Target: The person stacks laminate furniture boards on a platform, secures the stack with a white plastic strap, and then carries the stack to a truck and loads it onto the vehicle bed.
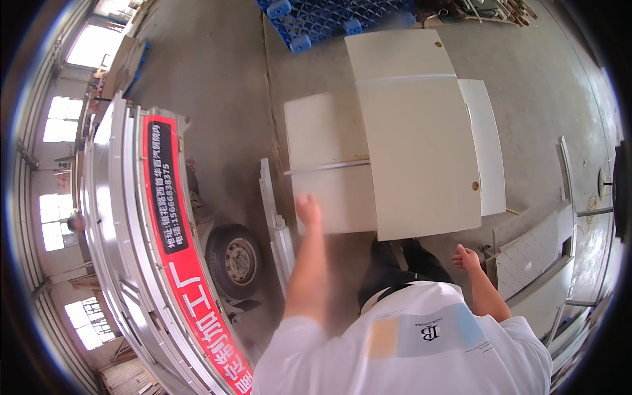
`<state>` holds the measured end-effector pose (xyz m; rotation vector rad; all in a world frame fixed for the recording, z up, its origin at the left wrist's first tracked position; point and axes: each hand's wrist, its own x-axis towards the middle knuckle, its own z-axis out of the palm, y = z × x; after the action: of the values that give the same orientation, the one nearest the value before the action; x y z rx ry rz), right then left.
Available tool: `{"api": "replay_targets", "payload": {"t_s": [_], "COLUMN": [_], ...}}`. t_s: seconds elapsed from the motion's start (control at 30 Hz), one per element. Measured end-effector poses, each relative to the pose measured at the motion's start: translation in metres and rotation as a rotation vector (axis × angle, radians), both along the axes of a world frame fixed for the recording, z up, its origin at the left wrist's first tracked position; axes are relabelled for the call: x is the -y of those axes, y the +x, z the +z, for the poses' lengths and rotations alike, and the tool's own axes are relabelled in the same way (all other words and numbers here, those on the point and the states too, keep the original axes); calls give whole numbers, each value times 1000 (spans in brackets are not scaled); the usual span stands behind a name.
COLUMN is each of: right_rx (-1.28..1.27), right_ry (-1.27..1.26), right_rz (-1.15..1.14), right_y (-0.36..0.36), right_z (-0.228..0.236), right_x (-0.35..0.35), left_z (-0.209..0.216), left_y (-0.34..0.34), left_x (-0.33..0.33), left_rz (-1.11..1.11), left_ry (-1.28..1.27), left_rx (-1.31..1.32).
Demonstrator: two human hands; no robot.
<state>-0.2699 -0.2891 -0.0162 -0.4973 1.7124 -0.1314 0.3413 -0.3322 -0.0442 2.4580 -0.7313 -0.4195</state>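
A truck (178, 257) holds silver strips (108, 204) (left hand (308, 209) by a panel (339, 201), can't tell its grip; right hand (466, 259) half-spread).

You have a lane of concrete floor (220, 125) between the truck (135, 217) on your left and the overlapping pale panels (421, 158), but long white strips (270, 204) lie along it, near the truck's wheel (234, 261). Ahead, a blue pallet (329, 20) blocks the way close beyond the panels. The floor on their right offers passage; nearer you, boards (532, 253) narrow the room beside your right hand (467, 257).
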Motion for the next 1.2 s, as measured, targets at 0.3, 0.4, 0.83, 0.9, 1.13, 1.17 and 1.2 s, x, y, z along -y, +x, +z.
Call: {"api": "replay_targets", "payload": {"t_s": [0.3, 0.4, 0.83, 0.9, 1.13, 1.17, 1.2], "right_rx": [-30, -84, -382, -493, -992, -1038, -1053], "right_ry": [-292, -365, -1663, -1491, -1065, -1132, -1041], "right_rz": [492, 391, 975, 1022, 962, 901, 848], "right_y": [68, 110, 281, 239, 22, -3, -21], "right_z": [67, 93, 212, 173, 80, 70, 64], "right_x": [33, 39, 216, 230, 237, 239, 245], "left_z": [-72, 1, 241, 241, 256, 255, 255], "left_y": [141, 111, -106, -112, -102, -101, -104], "left_x": [39, 99, 127, 122, 113, 114, 118], "left_rz": [442, 587, -1076, -900, -227, -222, -216], "left_ry": [-412, -189, -241, -450, -700, -729, -756], "left_rx": [-532, -100, 379, 131, -503, -508, -514]}}
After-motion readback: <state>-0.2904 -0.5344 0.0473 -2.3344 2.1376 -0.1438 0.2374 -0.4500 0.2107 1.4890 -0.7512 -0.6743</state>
